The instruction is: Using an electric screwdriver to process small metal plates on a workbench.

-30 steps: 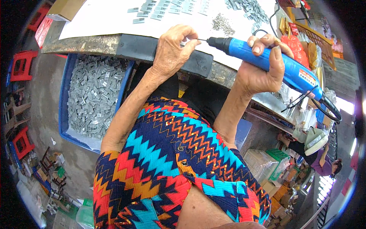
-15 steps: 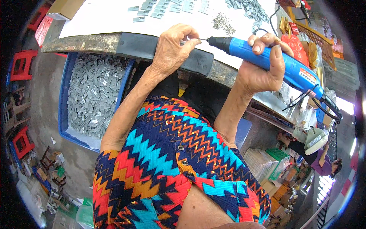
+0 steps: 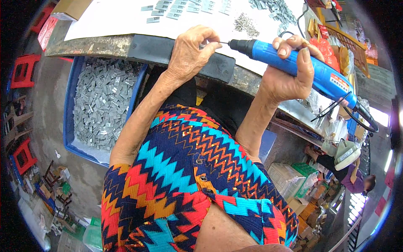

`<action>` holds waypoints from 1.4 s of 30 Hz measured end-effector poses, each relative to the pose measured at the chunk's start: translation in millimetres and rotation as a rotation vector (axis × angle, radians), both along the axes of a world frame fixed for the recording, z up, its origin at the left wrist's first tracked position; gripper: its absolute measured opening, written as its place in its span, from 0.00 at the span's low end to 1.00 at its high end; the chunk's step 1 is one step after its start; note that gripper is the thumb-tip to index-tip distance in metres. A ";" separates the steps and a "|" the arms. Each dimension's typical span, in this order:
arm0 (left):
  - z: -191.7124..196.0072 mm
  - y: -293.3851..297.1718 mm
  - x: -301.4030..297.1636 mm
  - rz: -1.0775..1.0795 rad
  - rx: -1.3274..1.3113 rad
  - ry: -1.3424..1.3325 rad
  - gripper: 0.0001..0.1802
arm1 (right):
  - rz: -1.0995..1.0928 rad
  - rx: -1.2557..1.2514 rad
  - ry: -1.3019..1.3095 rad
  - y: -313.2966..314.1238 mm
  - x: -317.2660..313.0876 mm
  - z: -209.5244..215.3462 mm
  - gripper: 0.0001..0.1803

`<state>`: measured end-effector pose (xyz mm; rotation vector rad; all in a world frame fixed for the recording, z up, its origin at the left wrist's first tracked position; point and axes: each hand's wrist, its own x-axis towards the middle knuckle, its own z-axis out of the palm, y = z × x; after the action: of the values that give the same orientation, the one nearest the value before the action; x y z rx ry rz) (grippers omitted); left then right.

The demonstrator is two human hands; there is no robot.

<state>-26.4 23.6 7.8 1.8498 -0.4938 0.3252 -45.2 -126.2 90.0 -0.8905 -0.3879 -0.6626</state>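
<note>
While right fingers (image 3: 284, 51) grip screwdriver (image 3: 265, 54) with printed label (image 3: 338, 82), left fingers (image 3: 209, 51) pinch grey piece (image 3: 204, 43).

Before me runs a worn wooden workbench (image 3: 94, 46) with a chipped front edge, overlaid by a broad white sheet (image 3: 113, 19). A flat black strip (image 3: 153, 48) lies along the edge nearest me. On the white I see flat rectangular grey pieces (image 3: 172, 16) in slanting rows, a loose scatter of tiny brownish bits (image 3: 246, 26) and, further right, a jumbled grey heap (image 3: 275, 11).
</note>
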 end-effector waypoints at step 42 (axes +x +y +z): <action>-1.4 0.6 -1.1 -0.063 -0.006 -0.021 0.04 | -0.042 -0.085 0.050 18.2 -3.4 5.2 0.11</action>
<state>-27.4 24.2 6.4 1.8229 -0.5633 0.3037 -48.6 -107.9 95.2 -0.9961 -0.3557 -0.6650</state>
